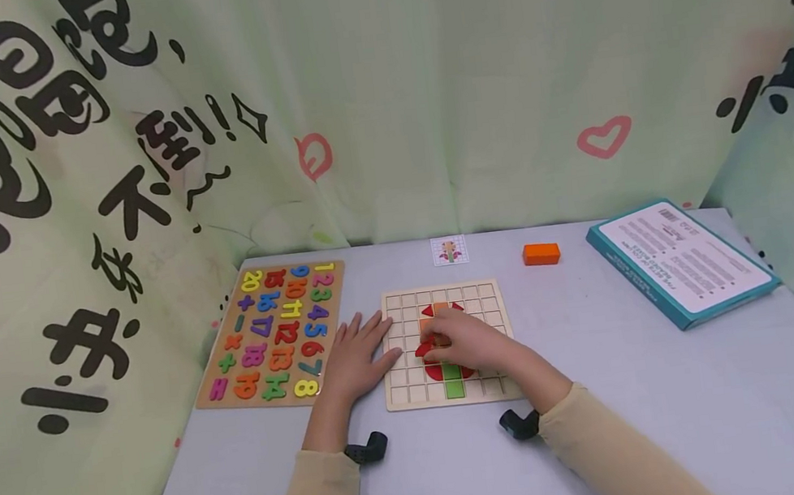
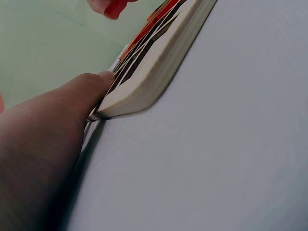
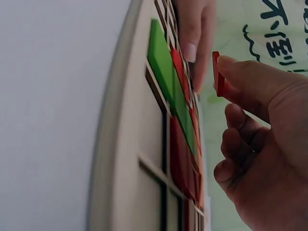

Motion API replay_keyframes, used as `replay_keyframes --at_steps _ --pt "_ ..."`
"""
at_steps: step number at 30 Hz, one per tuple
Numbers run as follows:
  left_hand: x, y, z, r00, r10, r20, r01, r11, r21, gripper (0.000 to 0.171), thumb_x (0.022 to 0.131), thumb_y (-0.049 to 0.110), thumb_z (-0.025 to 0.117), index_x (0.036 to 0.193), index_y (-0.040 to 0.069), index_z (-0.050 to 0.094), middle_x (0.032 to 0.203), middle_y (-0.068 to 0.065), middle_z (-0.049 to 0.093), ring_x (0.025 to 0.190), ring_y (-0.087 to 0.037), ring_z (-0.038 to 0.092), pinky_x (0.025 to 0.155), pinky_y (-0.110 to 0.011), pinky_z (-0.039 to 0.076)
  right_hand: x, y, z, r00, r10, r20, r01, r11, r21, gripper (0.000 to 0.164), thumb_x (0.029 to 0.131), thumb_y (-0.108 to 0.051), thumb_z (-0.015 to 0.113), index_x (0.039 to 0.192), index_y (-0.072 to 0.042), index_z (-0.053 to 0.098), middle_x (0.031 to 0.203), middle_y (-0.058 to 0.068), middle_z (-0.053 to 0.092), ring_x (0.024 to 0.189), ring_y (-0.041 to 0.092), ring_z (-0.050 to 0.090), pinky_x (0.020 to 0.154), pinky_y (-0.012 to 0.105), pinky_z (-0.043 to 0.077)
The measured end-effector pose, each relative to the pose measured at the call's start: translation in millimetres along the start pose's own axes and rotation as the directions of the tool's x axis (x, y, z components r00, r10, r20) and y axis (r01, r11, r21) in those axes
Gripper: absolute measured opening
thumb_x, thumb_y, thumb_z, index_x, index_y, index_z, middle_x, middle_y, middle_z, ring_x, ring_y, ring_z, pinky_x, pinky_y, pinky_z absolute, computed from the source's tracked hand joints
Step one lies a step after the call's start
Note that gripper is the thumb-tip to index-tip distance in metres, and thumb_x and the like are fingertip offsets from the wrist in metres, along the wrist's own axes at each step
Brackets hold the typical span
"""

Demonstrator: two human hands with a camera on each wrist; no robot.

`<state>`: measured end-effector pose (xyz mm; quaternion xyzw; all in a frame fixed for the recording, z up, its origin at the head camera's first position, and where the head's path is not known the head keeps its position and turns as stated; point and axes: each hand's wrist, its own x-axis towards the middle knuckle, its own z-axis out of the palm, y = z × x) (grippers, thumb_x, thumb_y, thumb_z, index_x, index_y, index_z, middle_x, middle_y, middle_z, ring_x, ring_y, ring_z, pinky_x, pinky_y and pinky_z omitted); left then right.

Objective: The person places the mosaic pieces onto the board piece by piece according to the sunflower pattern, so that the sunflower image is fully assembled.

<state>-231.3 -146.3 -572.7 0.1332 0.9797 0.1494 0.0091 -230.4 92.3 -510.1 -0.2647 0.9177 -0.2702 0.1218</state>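
A wooden grid board (image 1: pixel 406 393) lies on the table, with green tiles (image 1: pixel 454 389), red tiles and orange tiles set in the middle of its grid. My right hand (image 1: pixel 468 341) is over the board and pinches a small red tile (image 3: pixel 218 74) between thumb and finger. In the right wrist view the tile stands on edge, apart from the board. My left hand (image 1: pixel 355 360) lies flat with fingers spread between the two boards. Its thumb (image 2: pixel 96 86) rests on the left edge of the grid board. The right hand hides part of the pattern.
Left of the grid board lies a board of coloured numbers (image 1: pixel 275 335), partly under the left hand's side. Behind stand a small pattern card (image 1: pixel 450 250) and an orange block (image 1: pixel 541 254). A teal-edged box (image 1: pixel 685 259) lies at the right. A printed curtain (image 1: pixel 380 102) surrounds the table.
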Motion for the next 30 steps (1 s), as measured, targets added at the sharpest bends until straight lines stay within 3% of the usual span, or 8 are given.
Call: replay_keyframes --at_steps 11,23,30 --pt "1.2 4.7 0.1 1.000 0.005 0.009 -0.005 1.000 0.006 0.067 0.093 0.066 0.047 0.152 0.036 0.038 0.162 0.010 0.031 0.154 -0.026 0.016 0.126 -0.052 0.010 8.0 -4.3 21.5 0.999 -0.032 -0.025 0.027 0.980 -0.198 0.024 0.087 -0.036 0.076 0.108 -0.025 0.072 0.092 -0.008 0.059 0.084 0.010 0.050 0.077 0.027 0.047" --pt "2.1 2.8 2.4 1.000 0.006 0.001 -0.006 1.000 0.012 0.066 0.093 0.066 0.047 0.152 0.037 0.038 0.162 0.010 0.031 0.154 -0.026 0.017 0.126 -0.052 0.010 7.8 -6.5 22.4 0.999 -0.007 -0.032 0.000 0.980 -0.200 0.023 0.088 -0.036 0.074 0.106 -0.023 0.072 0.092 -0.008 0.060 0.081 0.009 0.051 0.077 0.026 0.049" --pt "-2.5 0.8 4.0 1.000 0.003 0.007 -0.003 1.000 0.011 0.066 0.093 0.066 0.046 0.152 0.036 0.038 0.162 0.009 0.031 0.155 -0.027 0.016 0.126 -0.052 0.009 -2.1 -3.6 13.3 0.997 0.027 -0.073 -0.039 0.985 -0.168 0.028 0.091 -0.038 0.070 0.111 -0.020 0.071 0.102 -0.005 0.064 0.090 0.012 0.055 0.084 0.031 0.052"
